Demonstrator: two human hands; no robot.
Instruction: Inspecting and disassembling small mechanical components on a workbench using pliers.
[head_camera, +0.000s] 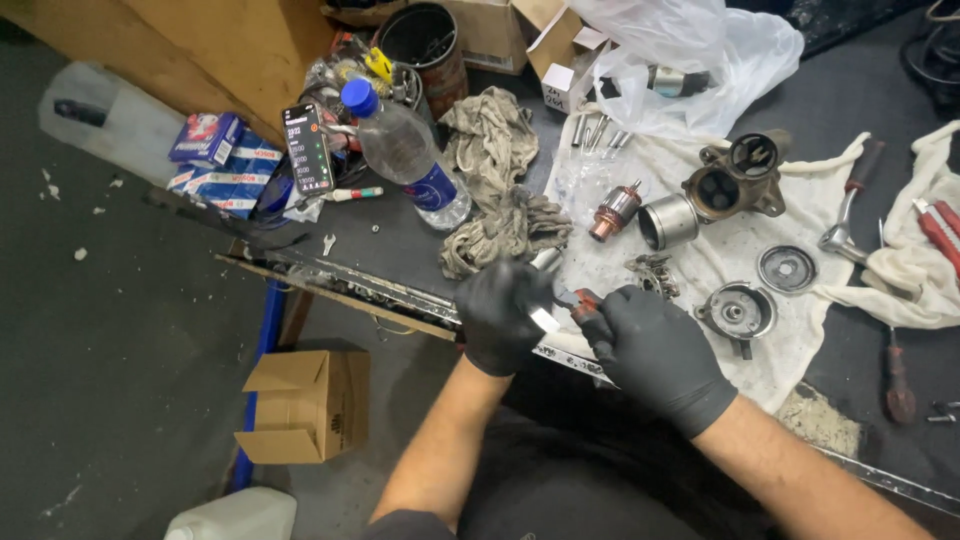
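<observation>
Head view: at the near edge of the bench (400, 245), the black-gloved left hand (500, 315) has its fingers clamped on a small metal part (545, 318), while the right hand (655, 355) grips a red-handled tool (580, 300) touching it, just near of the white cloth (740, 245).

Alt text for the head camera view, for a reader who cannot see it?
Two black-gloved hands meet at a workbench edge: the left hand holds a small pale part, the right hand a red-handled tool against it. Behind them, on a white cloth, lie a copper-wound armature, a metal housing and round covers, with a water bottle and grey rags to the left.
</observation>
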